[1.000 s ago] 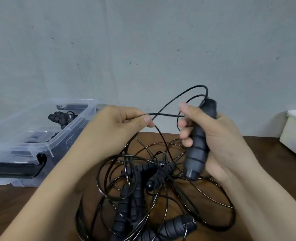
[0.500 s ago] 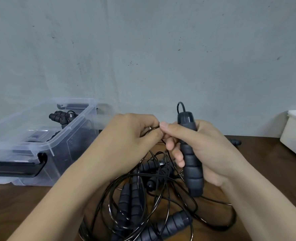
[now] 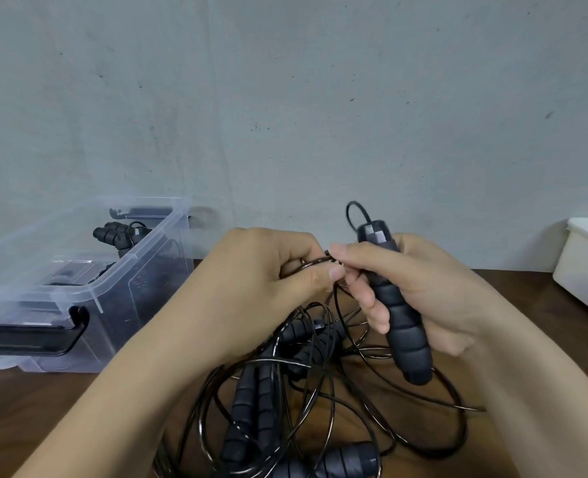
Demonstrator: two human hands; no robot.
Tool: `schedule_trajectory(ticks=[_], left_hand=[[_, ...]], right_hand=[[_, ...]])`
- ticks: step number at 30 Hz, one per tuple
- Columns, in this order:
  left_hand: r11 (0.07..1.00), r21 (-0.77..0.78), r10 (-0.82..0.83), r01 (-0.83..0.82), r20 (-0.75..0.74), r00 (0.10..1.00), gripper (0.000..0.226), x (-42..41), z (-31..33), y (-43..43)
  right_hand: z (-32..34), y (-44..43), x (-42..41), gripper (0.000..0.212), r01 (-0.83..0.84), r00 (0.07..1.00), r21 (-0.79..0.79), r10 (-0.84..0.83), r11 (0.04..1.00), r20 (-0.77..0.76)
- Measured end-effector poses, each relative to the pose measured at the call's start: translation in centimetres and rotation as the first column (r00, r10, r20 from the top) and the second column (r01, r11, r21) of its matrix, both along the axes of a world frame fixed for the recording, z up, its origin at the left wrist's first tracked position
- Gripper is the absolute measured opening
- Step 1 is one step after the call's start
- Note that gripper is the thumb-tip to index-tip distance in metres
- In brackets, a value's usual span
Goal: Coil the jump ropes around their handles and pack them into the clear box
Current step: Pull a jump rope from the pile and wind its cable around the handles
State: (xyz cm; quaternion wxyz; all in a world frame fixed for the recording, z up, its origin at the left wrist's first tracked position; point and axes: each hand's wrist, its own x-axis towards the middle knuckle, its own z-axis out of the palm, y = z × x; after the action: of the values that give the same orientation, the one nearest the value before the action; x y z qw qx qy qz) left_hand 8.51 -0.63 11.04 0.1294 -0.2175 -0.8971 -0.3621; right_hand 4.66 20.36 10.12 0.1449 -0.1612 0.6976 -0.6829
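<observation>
Wood table (image 3: 527, 322) fills the lower frame. At left sits the clear box (image 3: 141, 305), open, with one coiled rope (image 3: 116, 236) packed inside. At lower centre lie tangled ropes (image 3: 285, 391). The right hand (image 3: 423, 288) wraps a handle (image 3: 399, 319) upright to steady it. The left hand (image 3: 261, 281) pinches its cord (image 3: 315, 262), likely to start winding.

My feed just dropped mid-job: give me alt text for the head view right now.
The right hand holds a black foam handle upright while the left hand pinches a thin black cord beside it, above a tangled pile of ropes on the wooden table. A clear box, left, holds more rope handles.
</observation>
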Motion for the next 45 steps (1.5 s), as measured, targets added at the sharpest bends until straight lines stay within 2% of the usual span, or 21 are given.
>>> schedule_trajectory(ticks=[2,5,9,12,16,21,24,27,32,34,36,38,42,45], left_hand=[[1.0,-0.009,0.0,0.0,-0.001,1.0,0.031,0.0,0.0,-0.1],[0.999,-0.044,-0.009,0.009,0.001,1.0,0.034,0.1,0.0,-0.2],[0.999,-0.047,0.004,-0.002,0.028,1.0,0.031,0.0,-0.1,-0.2],[0.999,-0.034,0.009,-0.007,0.071,0.997,0.034,0.0,-0.1,0.0],[0.997,-0.077,-0.005,0.014,0.116,0.993,0.041,0.0,0.0,0.0],[0.992,-0.127,-0.003,0.021,0.144,0.99,0.037,0.0,0.4,-1.2],[0.983,-0.18,0.053,-0.032,0.117,0.992,0.031,-0.1,0.9,-2.3],[0.984,-0.148,0.107,-0.096,0.067,0.992,0.029,-0.3,1.3,-3.1],[0.991,0.042,0.127,-0.128,0.025,0.992,0.032,-0.1,1.3,-2.4],[0.985,0.085,0.151,-0.153,0.032,0.988,0.036,0.0,1.2,-2.2],[0.988,0.066,0.136,-0.139,0.044,0.99,0.038,0.0,1.2,-1.8],[0.996,0.03,0.084,-0.086,0.061,0.995,0.037,0.1,1.1,-1.5],[0.997,-0.071,0.002,0.005,0.101,0.995,0.034,0.4,0.6,-0.7],[0.995,-0.096,-0.004,0.017,0.135,0.991,0.029,0.5,0.6,-0.3]], right_hand=[[-0.1,-0.2,0.2,0.053,-0.042,0.999,-0.008,0.042,0.999,0.031],[-0.3,-0.9,0.4,0.037,-0.094,0.992,-0.053,0.097,0.994,0.075],[-0.7,-1.3,0.2,0.035,-0.062,0.992,-0.164,0.079,0.984,0.101],[-0.7,-1.3,0.1,0.032,0.028,0.997,-0.234,-0.008,0.972,0.083],[0.2,0.1,-0.8,0.015,0.168,0.986,-0.343,-0.16,0.924,0.053],[1.8,3.3,-2.3,0.023,0.373,0.924,-0.456,-0.367,0.808,0.105],[2.8,5.6,-2.8,0.028,0.415,0.902,-0.541,-0.41,0.732,0.138],[2.9,6.1,-2.8,0.025,0.43,0.898,-0.593,-0.393,0.681,0.2],[1.6,1.8,-1.7,0.026,0.4,0.915,-0.557,-0.35,0.728,0.2],[0.9,0.3,-0.8,0.026,0.346,0.937,-0.513,-0.311,0.786,0.156],[0.3,-0.9,0.3,0.023,0.21,0.978,-0.371,-0.198,0.905,0.069],[0.0,-1.6,1.1,0.029,0.075,0.997,-0.214,-0.076,0.974,0.003],[-0.3,-1.8,1.6,0.04,0.031,0.998,-0.119,-0.038,0.992,-0.058],[-0.2,-1.5,1.5,0.037,0.075,0.989,-0.105,-0.088,0.992,-0.123]])
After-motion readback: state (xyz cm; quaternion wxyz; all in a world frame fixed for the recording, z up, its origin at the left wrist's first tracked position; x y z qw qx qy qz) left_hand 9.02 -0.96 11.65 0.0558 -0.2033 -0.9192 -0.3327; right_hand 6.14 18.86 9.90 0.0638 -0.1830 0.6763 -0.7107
